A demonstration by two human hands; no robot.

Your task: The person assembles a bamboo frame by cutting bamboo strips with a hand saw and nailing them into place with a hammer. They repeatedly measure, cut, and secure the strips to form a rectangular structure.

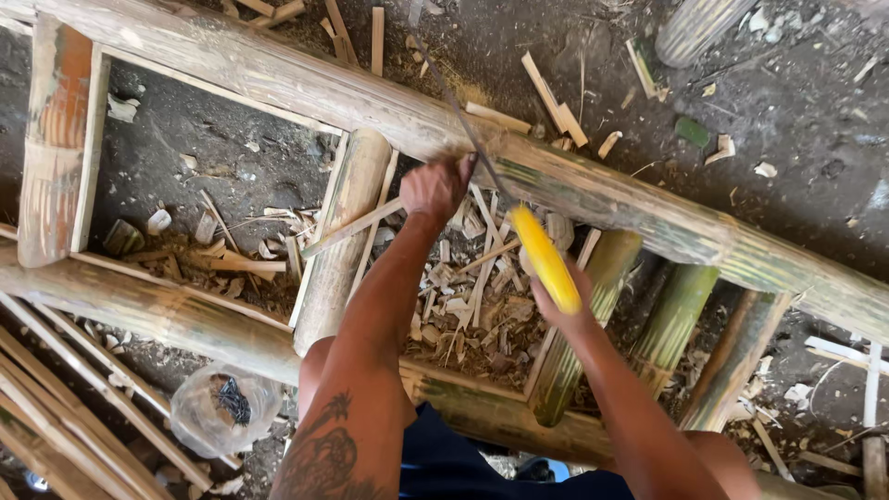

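Dirt floor; saw (519,213) slants up-left.

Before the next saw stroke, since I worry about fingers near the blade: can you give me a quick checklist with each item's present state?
1. Right hand grips the saw's yellow handle: ok.
2. Saw blade lies on the bamboo pole: ok.
3. Left hand clear of the blade: not ok, it is right beside it.
4. Teeth seated in a cut: cannot tell.
5. Ground under the frame free of bamboo chips: not ok.
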